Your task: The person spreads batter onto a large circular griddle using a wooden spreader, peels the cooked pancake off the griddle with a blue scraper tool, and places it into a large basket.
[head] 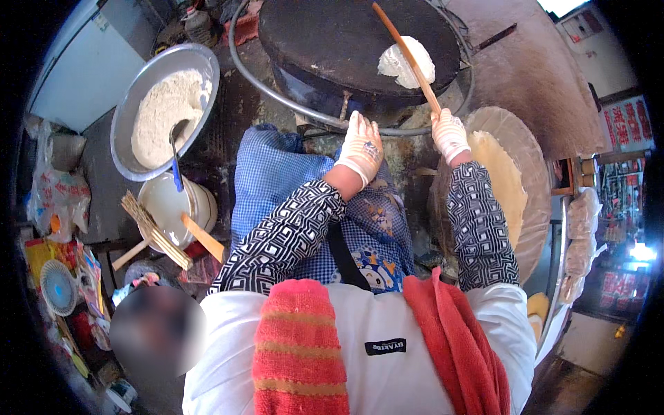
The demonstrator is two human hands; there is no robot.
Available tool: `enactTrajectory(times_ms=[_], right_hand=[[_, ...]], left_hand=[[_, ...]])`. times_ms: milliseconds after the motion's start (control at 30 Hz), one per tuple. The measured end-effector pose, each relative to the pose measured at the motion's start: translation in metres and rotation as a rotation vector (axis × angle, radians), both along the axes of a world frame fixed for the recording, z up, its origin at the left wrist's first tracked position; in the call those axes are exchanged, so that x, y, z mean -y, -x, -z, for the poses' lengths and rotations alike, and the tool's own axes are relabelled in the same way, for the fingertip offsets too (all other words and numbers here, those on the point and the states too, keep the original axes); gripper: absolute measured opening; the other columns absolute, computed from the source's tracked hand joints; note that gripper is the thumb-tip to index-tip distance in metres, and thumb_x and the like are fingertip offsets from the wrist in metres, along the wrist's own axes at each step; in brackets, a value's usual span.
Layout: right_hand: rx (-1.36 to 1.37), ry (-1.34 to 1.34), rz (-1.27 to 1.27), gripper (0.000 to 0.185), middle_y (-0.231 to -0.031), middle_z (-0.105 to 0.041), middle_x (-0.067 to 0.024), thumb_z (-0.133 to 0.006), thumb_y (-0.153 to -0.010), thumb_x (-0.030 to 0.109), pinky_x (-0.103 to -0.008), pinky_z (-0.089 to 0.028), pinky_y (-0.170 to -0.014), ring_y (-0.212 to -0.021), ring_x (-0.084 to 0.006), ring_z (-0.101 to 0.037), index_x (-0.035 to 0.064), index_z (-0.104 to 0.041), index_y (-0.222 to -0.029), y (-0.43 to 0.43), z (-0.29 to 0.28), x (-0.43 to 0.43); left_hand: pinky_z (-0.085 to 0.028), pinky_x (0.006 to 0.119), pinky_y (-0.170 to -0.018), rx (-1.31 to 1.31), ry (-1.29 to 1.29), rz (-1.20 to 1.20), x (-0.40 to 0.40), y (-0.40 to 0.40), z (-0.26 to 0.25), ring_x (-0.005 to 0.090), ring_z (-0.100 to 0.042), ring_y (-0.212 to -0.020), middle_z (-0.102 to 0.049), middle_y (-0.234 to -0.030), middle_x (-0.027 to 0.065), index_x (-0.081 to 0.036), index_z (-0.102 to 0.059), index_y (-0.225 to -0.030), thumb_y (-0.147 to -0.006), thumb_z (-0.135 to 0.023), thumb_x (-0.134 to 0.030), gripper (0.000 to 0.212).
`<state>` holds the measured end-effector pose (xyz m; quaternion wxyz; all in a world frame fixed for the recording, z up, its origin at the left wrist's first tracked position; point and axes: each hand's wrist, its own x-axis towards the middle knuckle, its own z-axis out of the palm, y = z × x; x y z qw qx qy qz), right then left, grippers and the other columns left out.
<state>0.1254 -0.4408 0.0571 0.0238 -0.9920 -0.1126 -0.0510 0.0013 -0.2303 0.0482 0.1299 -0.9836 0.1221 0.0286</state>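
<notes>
My right hand [449,134], in a white glove, grips the lower end of a long wooden spreader stick [404,52]. The stick reaches across a patch of pale batter [407,63] near the right edge of a round black griddle [332,46]. My gloved left hand [364,148] holds nothing; it is above my lap, close to the metal ring pipe [290,106] in front of the griddle, its fingers extended and near one another. Beside my right forearm, a pale yellow flatbread [498,176] lies on a round tray covered in clear plastic [534,207].
On the left are a metal basin of batter [122,129] with a blue-handled ladle [177,174] and a white bucket [206,205] holding pale liquid, a straw brush [155,231] and a wooden-handled tool [203,238]. A person [155,332] is at lower left.
</notes>
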Motion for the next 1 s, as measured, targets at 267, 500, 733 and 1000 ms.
enactTrajectory(times_ms=[267,500,733,1000], right_hand=[[0.021,0.011,0.05,0.038,-0.087,-0.066,-0.0281,-0.045,-0.099,0.037,-0.0551,-0.049,-0.075,-0.083,-0.0466,-0.064,0.0006,-0.056,-0.098,-0.011,0.002,0.005],[0.013,0.007,0.102,0.037,-0.08,-0.064,-0.0275,-0.051,-0.096,0.04,-0.055,-0.048,-0.068,-0.08,-0.047,-0.063,0.0041,-0.058,-0.091,-0.025,0.006,0.02],[-0.075,0.025,-0.026,0.036,-0.087,-0.065,-0.0274,-0.051,-0.095,0.04,-0.0563,-0.047,-0.077,-0.089,-0.048,-0.062,0.0046,-0.06,-0.093,0.014,0.011,-0.001],[-0.06,0.043,-0.007,0.034,-0.088,-0.065,-0.0297,-0.046,-0.099,0.036,-0.0571,-0.048,-0.07,-0.083,-0.05,-0.062,0.0039,-0.055,-0.102,0.003,0.007,0.009]], left_hand=[[-0.012,0.055,-0.117,0.021,0.026,-0.065,-0.012,0.008,0.002,0.0403,-0.036,-0.138,-0.043,-0.143,0.0277,0.007,-0.035,-0.144,-0.098,-0.037,-0.019,0.052],[-0.014,0.055,-0.116,0.134,0.03,-0.133,-0.031,0.009,0.011,0.0399,-0.036,-0.137,-0.045,-0.142,0.0243,0.006,-0.041,-0.14,-0.097,-0.036,-0.018,0.049],[-0.019,0.056,-0.113,0.264,-0.003,-0.201,-0.059,0.009,0.011,0.0376,-0.044,-0.128,-0.053,-0.13,0.0233,0.007,-0.047,-0.134,-0.095,-0.04,-0.016,0.045],[-0.015,0.063,-0.112,0.165,0.083,-0.284,-0.087,0.011,0.009,0.0379,-0.04,-0.135,-0.05,-0.138,0.0232,0.006,-0.047,-0.135,-0.096,-0.039,-0.017,0.046]])
